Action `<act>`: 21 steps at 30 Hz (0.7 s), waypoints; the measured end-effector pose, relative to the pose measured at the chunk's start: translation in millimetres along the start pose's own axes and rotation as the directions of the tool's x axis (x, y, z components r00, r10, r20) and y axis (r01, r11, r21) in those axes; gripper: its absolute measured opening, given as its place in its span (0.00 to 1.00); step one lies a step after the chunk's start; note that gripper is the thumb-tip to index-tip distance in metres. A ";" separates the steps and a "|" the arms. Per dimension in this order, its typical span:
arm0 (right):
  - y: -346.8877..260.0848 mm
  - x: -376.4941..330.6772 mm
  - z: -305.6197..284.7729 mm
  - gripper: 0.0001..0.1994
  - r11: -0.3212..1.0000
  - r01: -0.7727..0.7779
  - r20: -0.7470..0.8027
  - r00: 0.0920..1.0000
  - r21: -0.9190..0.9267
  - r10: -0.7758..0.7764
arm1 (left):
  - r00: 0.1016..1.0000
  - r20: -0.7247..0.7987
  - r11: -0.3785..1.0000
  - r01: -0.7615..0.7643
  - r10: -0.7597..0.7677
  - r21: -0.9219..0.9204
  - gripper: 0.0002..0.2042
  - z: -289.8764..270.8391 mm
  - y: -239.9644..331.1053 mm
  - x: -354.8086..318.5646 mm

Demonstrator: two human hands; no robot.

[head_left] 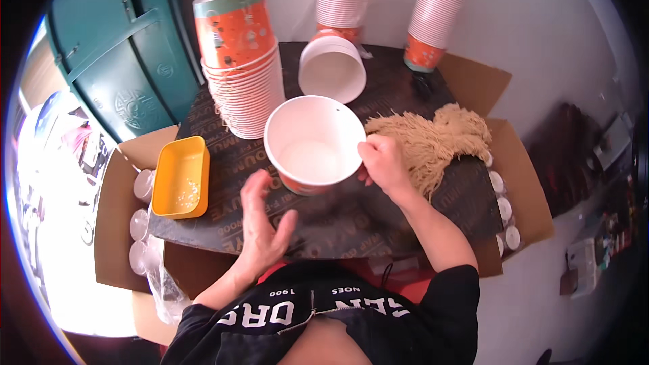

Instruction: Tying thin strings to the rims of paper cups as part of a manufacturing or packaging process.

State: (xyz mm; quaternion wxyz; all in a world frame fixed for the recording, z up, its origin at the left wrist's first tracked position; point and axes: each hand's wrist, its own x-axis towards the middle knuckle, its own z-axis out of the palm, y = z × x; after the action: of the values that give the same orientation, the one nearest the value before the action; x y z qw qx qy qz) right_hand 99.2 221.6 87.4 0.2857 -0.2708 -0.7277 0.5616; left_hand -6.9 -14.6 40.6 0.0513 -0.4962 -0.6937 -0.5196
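A white-lined paper bucket (314, 142) with an orange outside is tilted toward me over the dark table. My right hand (385, 165) pinches its rim on the right side. Just off its lower left side, my left hand (263, 223) has its fingers and thumb apart and holds nothing. Behind it, another paper bucket (332, 71) lies on its side, mouth toward me. To the right, a bundle of tan string (433, 138) is spread on the table. A tall stack of nested orange buckets (243, 61) stands upside down at the back left.
A yellow tray (181, 179) with small white bits sits at the table's (338, 236) left edge. Two more sleeved stacks, one tall stack (341, 0) and a leaning stack (439, 13), stand at the back. Open cardboard boxes (524, 162) with wrapped cups flank both sides. A green door (122, 54) is behind.
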 end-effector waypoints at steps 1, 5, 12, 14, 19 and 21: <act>0.1 -4.9 0.0 0.14 1.000 -0.016 0.021 1.000 0.013 0.015 | 0.997 -0.081 0.998 -0.008 0.012 0.055 0.38 -1.1 5.1 2.9; 5.7 -10.5 -6.2 0.14 0.990 0.132 0.124 0.984 -0.058 -0.124 | 0.983 -0.095 0.949 -0.121 0.155 0.292 0.35 -21.6 9.4 16.2; 18.6 -20.8 -23.8 0.15 0.983 0.149 0.261 0.950 0.107 -0.172 | 0.976 0.102 0.935 -0.213 0.192 0.284 0.14 -36.0 18.0 24.6; 26.0 -29.9 -43.0 0.10 0.995 0.030 0.260 0.964 0.099 -0.055 | 0.977 0.088 0.938 -0.211 0.194 0.276 0.14 -35.9 13.7 22.3; 73.4 -55.2 -120.8 0.04 0.802 0.218 -0.334 0.825 -0.555 -0.456 | 0.976 0.017 0.928 -0.211 0.217 0.307 0.11 -37.9 12.7 21.6; 86.2 -65.8 -144.2 0.06 0.714 0.065 -0.311 0.870 -0.698 -0.383 | 0.976 0.017 0.925 -0.210 0.216 0.317 0.11 -36.5 10.1 22.4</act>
State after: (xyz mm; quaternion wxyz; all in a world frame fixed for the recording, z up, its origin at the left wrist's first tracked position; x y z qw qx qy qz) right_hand 254.8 289.3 25.9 0.3921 -0.3798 -0.8246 0.1486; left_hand -26.9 -28.8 77.2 0.1925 -0.5491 -0.7097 -0.3971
